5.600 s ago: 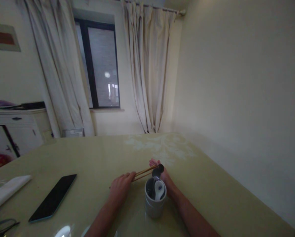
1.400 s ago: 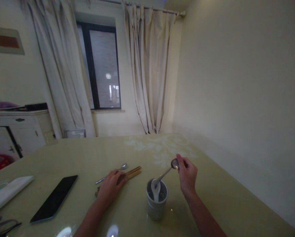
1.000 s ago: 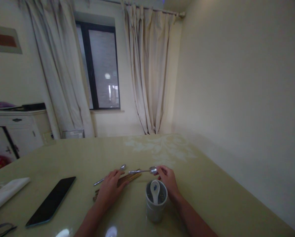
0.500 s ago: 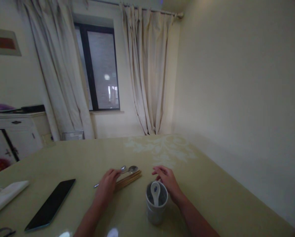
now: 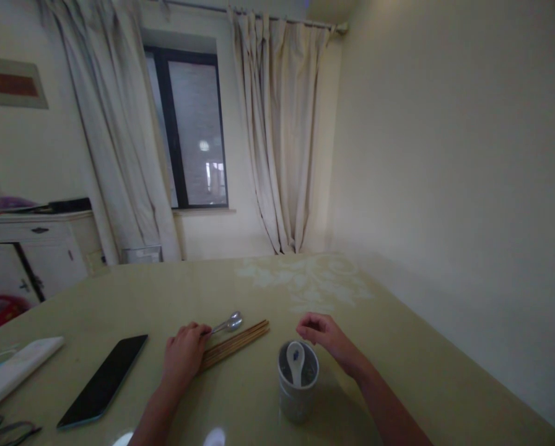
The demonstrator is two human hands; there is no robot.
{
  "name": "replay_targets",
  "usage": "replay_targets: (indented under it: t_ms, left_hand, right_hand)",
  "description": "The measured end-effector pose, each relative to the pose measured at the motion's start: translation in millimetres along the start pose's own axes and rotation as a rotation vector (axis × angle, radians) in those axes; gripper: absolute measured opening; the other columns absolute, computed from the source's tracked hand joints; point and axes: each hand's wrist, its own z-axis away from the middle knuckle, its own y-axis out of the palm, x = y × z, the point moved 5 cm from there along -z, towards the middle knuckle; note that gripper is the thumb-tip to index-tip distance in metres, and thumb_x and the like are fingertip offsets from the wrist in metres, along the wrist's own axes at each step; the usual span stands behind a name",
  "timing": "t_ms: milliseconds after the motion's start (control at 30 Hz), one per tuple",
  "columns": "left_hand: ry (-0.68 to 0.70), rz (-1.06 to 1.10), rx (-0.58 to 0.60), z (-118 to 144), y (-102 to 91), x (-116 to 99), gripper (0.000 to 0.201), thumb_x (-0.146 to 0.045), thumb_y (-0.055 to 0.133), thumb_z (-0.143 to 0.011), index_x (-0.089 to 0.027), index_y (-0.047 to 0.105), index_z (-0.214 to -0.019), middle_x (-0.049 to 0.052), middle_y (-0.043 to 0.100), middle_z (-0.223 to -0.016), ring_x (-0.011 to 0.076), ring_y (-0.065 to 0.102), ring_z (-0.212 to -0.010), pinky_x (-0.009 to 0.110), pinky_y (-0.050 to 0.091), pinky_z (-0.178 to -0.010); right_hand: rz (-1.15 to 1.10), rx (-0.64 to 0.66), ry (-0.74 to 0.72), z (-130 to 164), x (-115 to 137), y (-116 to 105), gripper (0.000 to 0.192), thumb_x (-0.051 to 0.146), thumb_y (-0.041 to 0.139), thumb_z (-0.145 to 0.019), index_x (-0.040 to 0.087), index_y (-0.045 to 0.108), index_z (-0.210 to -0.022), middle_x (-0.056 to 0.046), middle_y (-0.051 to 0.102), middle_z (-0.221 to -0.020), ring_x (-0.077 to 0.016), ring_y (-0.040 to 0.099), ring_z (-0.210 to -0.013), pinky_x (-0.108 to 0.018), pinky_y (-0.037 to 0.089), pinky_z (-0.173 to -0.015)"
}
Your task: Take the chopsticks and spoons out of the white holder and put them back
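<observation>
Head view: the left hand (image 5: 184,353) lies low over the handles of two metal spoons (image 5: 235,319) on the counter (image 5: 189,288). Its fingers are bent down over the handle ends; whether they grip or merely rest there, I cannot tell. The bowls lie close together, pointing away to the right, just beyond the chopsticks (image 5: 238,342), which lie in a neat bundle with their near ends at the hand. The right hand (image 5: 324,331) is by the far right of the rim of the cup (image 5: 298,402), its fingers loosely curled, with a gap at the thumb and nothing visible in them. Contact with the rim is unclear. The cup stands upright, and the white spoon (image 5: 295,356) stands in it, bowl up.

The step in hand looks like lining up the metal spoons alongside the chopsticks, while the white spoon is not yet out. As I judge it, the next move calls for the left hand to leave the handles tidy, and for the right to pinch the white spoon by its bowl and lift straight up, without tipping the cup.
</observation>
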Motion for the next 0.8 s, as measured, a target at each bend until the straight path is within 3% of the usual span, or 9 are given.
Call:
replay_targets:
  t_ms: [233, 400, 667, 800]
  left_hand:
    - [0.051, 0.04, -0.015, -1.9, 7.1, -0.5, 0.033, -0.024, 0.049, -0.101, -0.025, 0.075, -0.12, 0.01, 0.073, -0.127, 0.0267, 0.065, -0.12, 0.038, 0.048, -0.099]
    - [0.064, 0.082, 0.015, -6.2, 13.5, 1.9, 0.032, -0.023, 0.047, -0.101, -0.024, 0.077, -0.11, 0.008, 0.075, -0.12, 0.0245, 0.067, -0.116, 0.036, 0.049, -0.101]
    - [0.078, 0.061, -0.017, -6.5, 12.7, -0.7, 0.027, -0.023, 0.049, -0.102, -0.022, 0.076, -0.107, 0.008, 0.075, -0.115, 0.0248, 0.068, -0.112, 0.033, 0.048, -0.097]
    - [0.074, 0.046, -0.025, -5.6, 11.2, -2.5, 0.025, -0.02, 0.049, -0.101, -0.021, 0.073, -0.105, 0.009, 0.075, -0.114, 0.0245, 0.068, -0.11, 0.033, 0.048, -0.097]
  right_hand:
    - [0.036, 0.069, 0.013, 9.8, 13.6, 11.6, 0.036, 0.047, 0.094, -0.069, 0.019, 0.074, -0.081, 0.0, 0.067, -0.071, -0.0146, 0.056, -0.062, -0.024, 0.039, -0.057]
    - [0.031, 0.071, -0.025, 11.3, 17.1, 13.3, 0.035, 0.045, 0.094, -0.069, 0.019, 0.072, -0.077, 0.002, 0.065, -0.068, -0.0138, 0.055, -0.061, -0.024, 0.04, -0.059]
    - [0.18, 0.08, -0.243, 8.1, 25.9, 8.3, 0.025, 0.045, 0.088, -0.078, 0.021, 0.082, -0.08, -0.006, 0.072, -0.087, -0.0203, 0.064, -0.08, -0.03, 0.048, -0.073]
    - [0.167, 0.07, -0.259, 7.4, 23.4, 6.9, 0.023, 0.046, 0.088, -0.078, 0.024, 0.085, -0.081, -0.007, 0.074, -0.093, -0.0224, 0.066, -0.086, -0.032, 0.049, -0.076]
